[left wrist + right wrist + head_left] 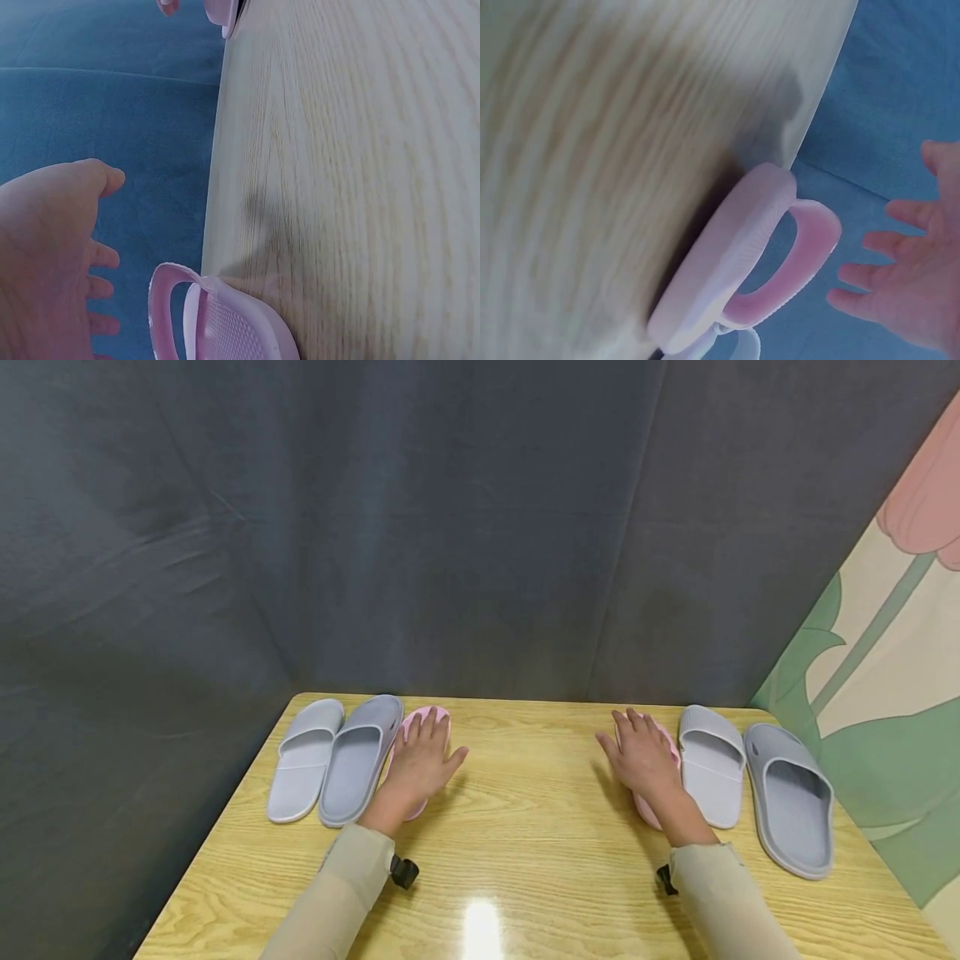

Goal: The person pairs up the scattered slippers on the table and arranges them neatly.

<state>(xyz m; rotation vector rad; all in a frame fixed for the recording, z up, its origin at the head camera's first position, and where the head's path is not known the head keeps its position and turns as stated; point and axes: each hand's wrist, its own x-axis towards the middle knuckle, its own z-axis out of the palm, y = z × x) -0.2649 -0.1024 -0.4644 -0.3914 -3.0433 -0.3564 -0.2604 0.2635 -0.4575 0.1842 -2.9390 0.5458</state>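
Note:
Spread and palm down, my left hand [422, 762] hovers over a pink slipper [244, 322] on the left part of the table. The left wrist view shows a gap between palm and slipper. Over a second pink slipper [720, 262], on the right, my right hand [645, 758] is held with fingers extended. It is also apart from the slipper in the right wrist view. Neither hand holds anything. From the head, each hand covers most of the pink slipper under it.
Left of my left hand lie a grey-blue slipper [352, 777] and a pale grey slipper [297, 785]. To the right are another pale slipper [712, 789] and a grey-blue one [798, 818]. A dark curtain [480, 527] hangs behind the wooden table [532, 802].

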